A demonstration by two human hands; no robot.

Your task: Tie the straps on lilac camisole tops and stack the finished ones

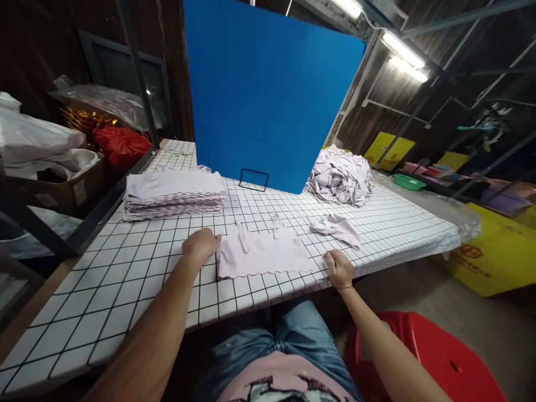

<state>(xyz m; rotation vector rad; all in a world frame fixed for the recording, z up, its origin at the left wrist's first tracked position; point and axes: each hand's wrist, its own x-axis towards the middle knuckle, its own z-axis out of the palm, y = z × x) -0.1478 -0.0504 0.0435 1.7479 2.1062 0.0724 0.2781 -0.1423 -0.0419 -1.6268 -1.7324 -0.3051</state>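
A pale pinkish-white camisole top (268,257) with wavy edging lies flat on the white grid-patterned table (159,268). Two thin straps (243,240) with small light sliders rest across its upper part. At its left edge is my left hand (201,244), fingers curled and the thumb side against the cloth; the pinch itself is partly hidden. My right hand (340,269) is closed near the table's front edge, just right of the top and seemingly apart from it. Whatever its fingers hold, if anything, is hidden. A crumpled piece of the same fabric (335,228) lies beyond my right hand.
A neat stack of matching pieces (176,192) stands at the back left. Behind, a large blue board (268,95) rises beside a loose fabric heap (341,176). A red stool (435,357) is at my right, and a metal post (140,72) borders the table's left side.
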